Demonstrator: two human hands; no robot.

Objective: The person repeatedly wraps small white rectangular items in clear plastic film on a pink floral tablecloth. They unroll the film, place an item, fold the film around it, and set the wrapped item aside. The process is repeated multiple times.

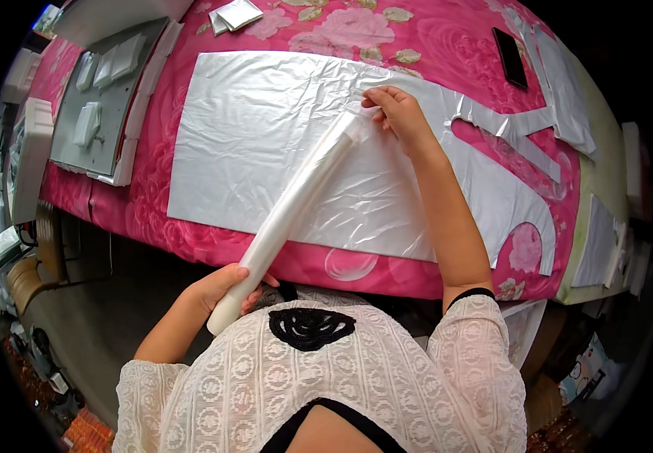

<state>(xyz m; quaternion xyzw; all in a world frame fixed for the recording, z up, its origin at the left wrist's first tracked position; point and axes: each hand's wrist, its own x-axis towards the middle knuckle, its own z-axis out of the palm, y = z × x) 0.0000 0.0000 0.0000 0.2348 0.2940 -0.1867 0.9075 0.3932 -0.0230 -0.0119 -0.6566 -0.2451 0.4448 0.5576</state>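
A long roll of clear-white plastic film (294, 198) slants from my body over the table. My left hand (234, 287) is wrapped around its near end. At the far end, my right hand (396, 113) has thumb and fingers pinched together at the loose film by the roll's tip. Beneath lies a flat, thin white plastic apron (228, 143), shiny and creased, with its wide end to the left. Its narrower right end has curved cut-outs and straps, where the pink cloth shows through. Whether it is one layer or several I cannot tell.
A pink flowered tablecloth (138, 204) covers the table. A black phone (509, 58) lies at the far right, near more white plastic (564, 90). Folded white packets (119, 59) rest on a grey board (77, 155) at left. Small silvery packets (237, 13) lie at the back. A wooden chair (30, 281) stands lower left.
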